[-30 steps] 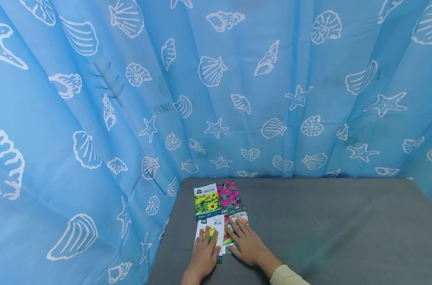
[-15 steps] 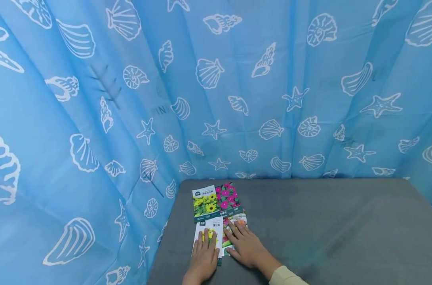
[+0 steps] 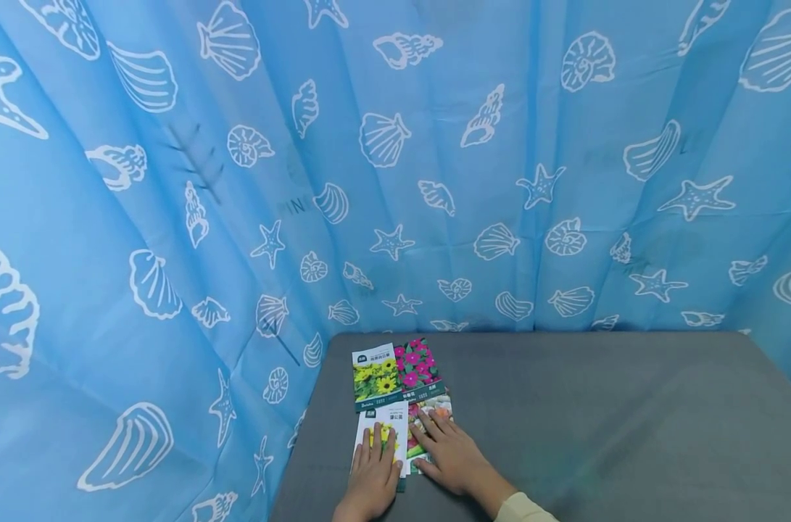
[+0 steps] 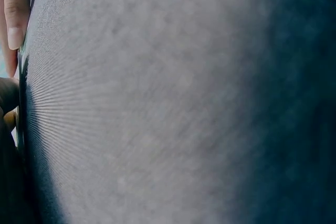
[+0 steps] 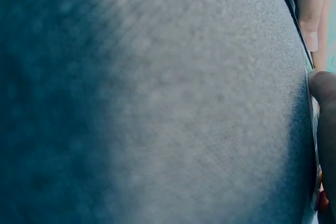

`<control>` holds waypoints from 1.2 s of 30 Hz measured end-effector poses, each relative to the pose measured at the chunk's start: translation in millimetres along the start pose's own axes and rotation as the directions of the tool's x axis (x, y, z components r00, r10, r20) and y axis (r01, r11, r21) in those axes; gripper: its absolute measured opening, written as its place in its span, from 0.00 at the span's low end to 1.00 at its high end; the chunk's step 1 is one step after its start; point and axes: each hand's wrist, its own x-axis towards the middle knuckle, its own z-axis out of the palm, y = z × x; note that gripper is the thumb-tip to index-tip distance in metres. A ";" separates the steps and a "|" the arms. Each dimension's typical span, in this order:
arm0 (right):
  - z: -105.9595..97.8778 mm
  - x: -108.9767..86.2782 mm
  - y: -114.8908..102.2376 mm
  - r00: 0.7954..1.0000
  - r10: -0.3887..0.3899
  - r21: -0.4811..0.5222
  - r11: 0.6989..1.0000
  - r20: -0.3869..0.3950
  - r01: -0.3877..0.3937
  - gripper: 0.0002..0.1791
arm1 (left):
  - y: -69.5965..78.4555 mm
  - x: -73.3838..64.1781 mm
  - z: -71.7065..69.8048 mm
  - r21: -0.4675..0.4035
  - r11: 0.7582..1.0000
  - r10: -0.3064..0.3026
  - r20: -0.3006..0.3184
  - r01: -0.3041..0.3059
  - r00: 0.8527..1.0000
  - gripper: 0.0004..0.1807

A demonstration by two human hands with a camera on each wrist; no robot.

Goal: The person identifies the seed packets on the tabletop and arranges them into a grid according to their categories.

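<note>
Flower-printed packets, which look like seed packets, lie in two columns on the grey table. My left hand (image 3: pixel 372 478) rests with extended fingers on the white packet with yellow flowers (image 3: pixel 398 420), covering much of its picture. A dark green edge shows from beneath that packet. On the packet with red and orange blooms (image 3: pixel 441 401), my right hand (image 3: pixel 457 457) lies with its fingers spread. Beyond them are a packet of yellow daisy-like flowers (image 3: pixel 377 377) and a magenta-flowered packet (image 3: pixel 417 368), the first overlapping the second. Both wrist views show mostly blurred cloth, with fingers (image 4: pixel 17 17) at the edge.
The grey cloth-covered table (image 3: pixel 604 413) stretches away to the right of the packets. A blue curtain (image 3: pixel 447 217) with white shell and starfish prints hangs along its back and left side.
The head view has shifted slightly, so the table sits a little lower in it. Both hands stay on the same packets.
</note>
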 end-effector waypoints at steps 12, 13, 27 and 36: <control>-3.8 0.8 -1.1 1.000 0.006 -0.011 1.000 0.013 -0.006 0.37 | 4.3 -3.3 -3.5 -0.041 0.999 -0.006 0.007 0.007 1.000 0.39; -3.5 0.7 -1.1 1.000 0.007 -0.010 1.000 0.014 -0.006 0.37 | 3.4 -2.7 -2.5 -0.034 0.999 -0.014 0.010 0.014 1.000 0.39; -1.5 -2.3 1.3 0.999 0.037 -0.017 0.999 0.008 -0.037 0.39 | 2.3 -2.3 -0.2 -0.035 0.999 -0.012 -0.001 0.012 1.000 0.38; -10.1 -9.0 1.8 0.998 0.056 0.019 0.998 0.033 -0.056 0.39 | 1.0 -0.5 0.2 -0.029 0.999 -0.016 -0.005 0.016 1.000 0.38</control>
